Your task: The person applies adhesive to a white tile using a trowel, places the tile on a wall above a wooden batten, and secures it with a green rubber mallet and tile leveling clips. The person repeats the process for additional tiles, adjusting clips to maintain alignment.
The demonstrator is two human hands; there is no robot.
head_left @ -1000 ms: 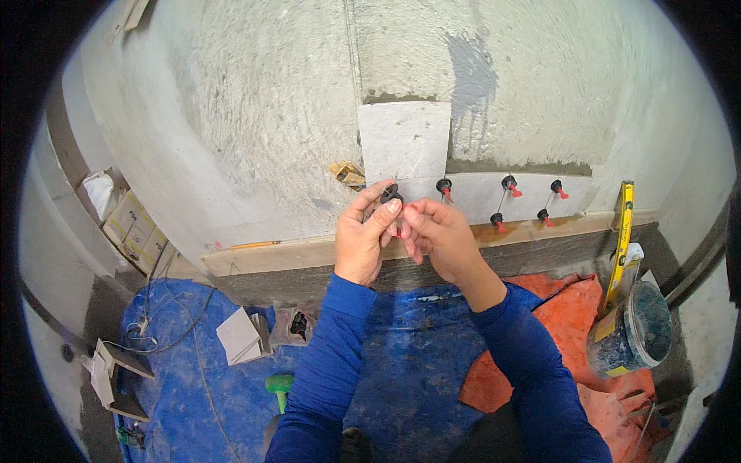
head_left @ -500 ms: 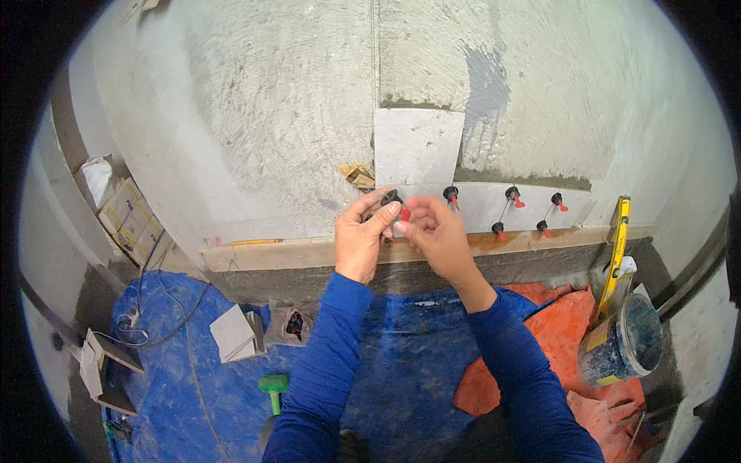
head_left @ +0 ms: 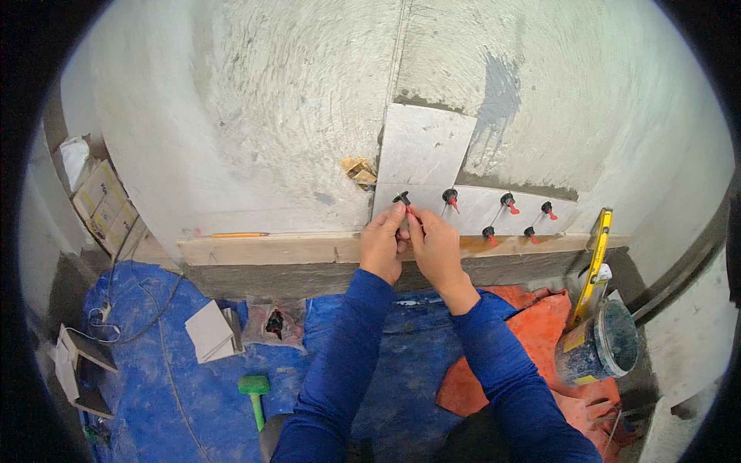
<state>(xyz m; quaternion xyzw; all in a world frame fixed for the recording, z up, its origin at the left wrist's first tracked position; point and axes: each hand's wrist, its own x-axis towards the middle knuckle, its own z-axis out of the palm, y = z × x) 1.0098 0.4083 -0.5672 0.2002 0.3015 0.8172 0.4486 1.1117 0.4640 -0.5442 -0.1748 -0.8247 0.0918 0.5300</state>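
Note:
Both my hands meet at the lower left corner of a pale grey wall tile. My left hand and my right hand pinch a small red and black tile levelling clip between their fingertips, just above a wooden batten. The clip's red part is mostly hidden by my fingers. A row of similar clips sticks out of the joints of the lower tile to the right.
A yellow spirit level leans by a blue bucket at the right. Blue and orange sheets cover the floor. A green mallet, spare tiles, a cable and cardboard boxes lie left.
The view has tilted slightly, so the wall sits higher in frame. My hands stay together on the clip at the tile corner, with little visible movement.

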